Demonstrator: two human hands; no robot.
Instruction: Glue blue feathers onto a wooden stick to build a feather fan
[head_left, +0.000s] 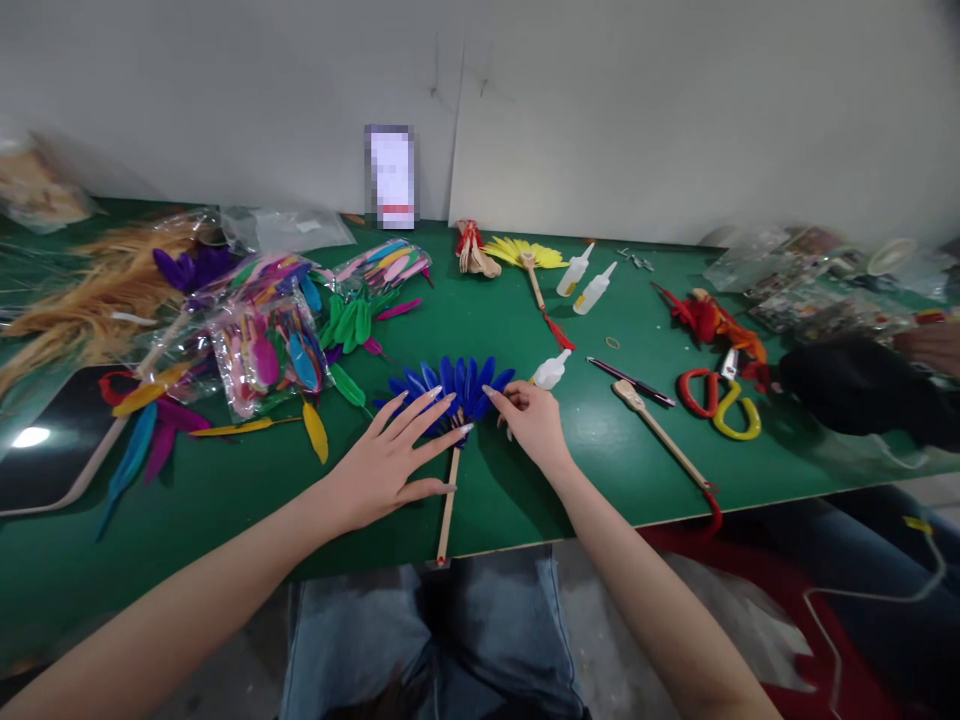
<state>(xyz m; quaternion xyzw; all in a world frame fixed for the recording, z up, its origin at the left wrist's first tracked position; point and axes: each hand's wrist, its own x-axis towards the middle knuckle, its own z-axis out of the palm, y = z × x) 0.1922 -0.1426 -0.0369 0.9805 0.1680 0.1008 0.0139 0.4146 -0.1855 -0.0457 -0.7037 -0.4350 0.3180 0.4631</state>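
Note:
A fan of blue feathers (pixel 457 378) on a wooden handle (pixel 448 510) lies on the green table in front of me. My left hand (pixel 394 455) rests flat over the fan's left part and the top of the handle, its fingers spread. At the fan's right edge, my right hand (pixel 536 420) has thumb and index finger pinched at an outer blue feather, the other fingers curled under. Just behind that hand lies a white glue bottle (pixel 551 371). The feather bases are partly hidden by my left fingers.
Bagged coloured feathers (pixel 266 350) and loose green feathers (pixel 351 320) lie left. Behind are a yellow feather fan (pixel 526 252), two upright glue bottles (pixel 594 290) and a phone (pixel 391 178). Right are a pen (pixel 634 382), a bare wooden handle (pixel 664 435), scissors (pixel 720 395) and another person's hand (pixel 934 345).

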